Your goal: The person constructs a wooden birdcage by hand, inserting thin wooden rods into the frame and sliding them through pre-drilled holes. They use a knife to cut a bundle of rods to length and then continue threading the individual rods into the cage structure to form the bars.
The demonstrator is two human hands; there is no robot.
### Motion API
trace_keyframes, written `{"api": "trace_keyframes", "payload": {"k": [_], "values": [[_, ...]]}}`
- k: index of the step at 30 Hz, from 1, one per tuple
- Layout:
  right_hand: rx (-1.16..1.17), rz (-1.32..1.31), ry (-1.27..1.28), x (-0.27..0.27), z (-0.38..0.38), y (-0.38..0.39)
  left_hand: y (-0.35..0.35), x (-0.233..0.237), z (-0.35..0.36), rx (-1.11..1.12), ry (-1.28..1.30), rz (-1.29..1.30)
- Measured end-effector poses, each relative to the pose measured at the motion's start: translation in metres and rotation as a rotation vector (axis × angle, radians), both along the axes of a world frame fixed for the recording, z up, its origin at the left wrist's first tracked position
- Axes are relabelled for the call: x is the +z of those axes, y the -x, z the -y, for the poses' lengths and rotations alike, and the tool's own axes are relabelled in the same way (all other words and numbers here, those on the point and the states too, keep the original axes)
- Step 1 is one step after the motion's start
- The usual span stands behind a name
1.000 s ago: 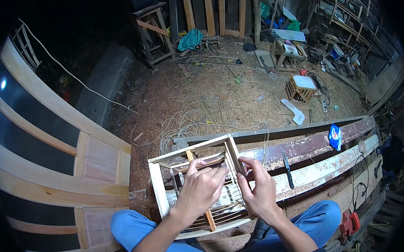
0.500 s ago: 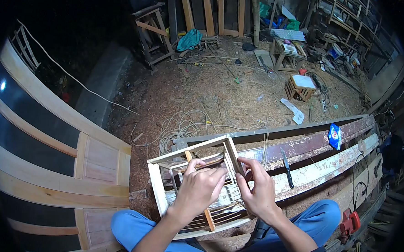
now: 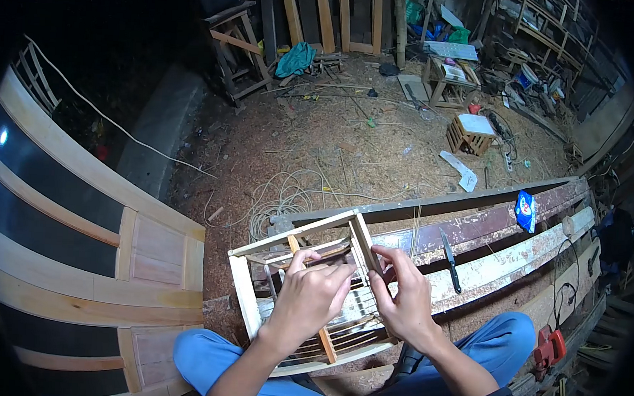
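Note:
A small wooden frame [image 3: 239, 287] with thin slats, like a cage, rests across my lap and the bench planks. An orange-brown crossbar [image 3: 328, 345] runs through it. Over the frame's middle is my left hand [image 3: 308, 294], its fingers curled in a pinch; whatever they hold is hidden. My right hand [image 3: 406, 296] grips the frame's right side, with thumb and fingers against the rail. To the right of that hand, a knife [image 3: 451, 262] with a black handle lies on the planks.
A blue packet [image 3: 525, 212] sits on the maroon plank [image 3: 473, 233]. Panelled wooden doors [image 3: 160, 251] stand at left. Coiled cable [image 3: 274, 199] lies on the shavings-covered ground. A red power tool [image 3: 549, 346] is at lower right, and a slatted crate [image 3: 471, 134] stands farther back.
The view has shifted very slightly. Both hands keep nearly the same position and pose on the wooden frame.

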State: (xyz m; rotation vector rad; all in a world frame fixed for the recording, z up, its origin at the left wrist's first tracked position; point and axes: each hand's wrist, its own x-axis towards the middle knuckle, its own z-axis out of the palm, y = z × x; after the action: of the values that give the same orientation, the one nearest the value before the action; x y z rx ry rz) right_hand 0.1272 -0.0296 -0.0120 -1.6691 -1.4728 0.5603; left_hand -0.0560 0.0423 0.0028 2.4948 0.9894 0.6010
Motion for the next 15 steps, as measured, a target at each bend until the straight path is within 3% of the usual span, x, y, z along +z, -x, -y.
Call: {"api": "trace_keyframes", "payload": {"k": [15], "values": [[-0.002, 0.009, -0.013, 0.0005, 0.0005, 0.0007, 0.0006, -0.0026, -0.0013, -0.005, 0.011, -0.002]]}}
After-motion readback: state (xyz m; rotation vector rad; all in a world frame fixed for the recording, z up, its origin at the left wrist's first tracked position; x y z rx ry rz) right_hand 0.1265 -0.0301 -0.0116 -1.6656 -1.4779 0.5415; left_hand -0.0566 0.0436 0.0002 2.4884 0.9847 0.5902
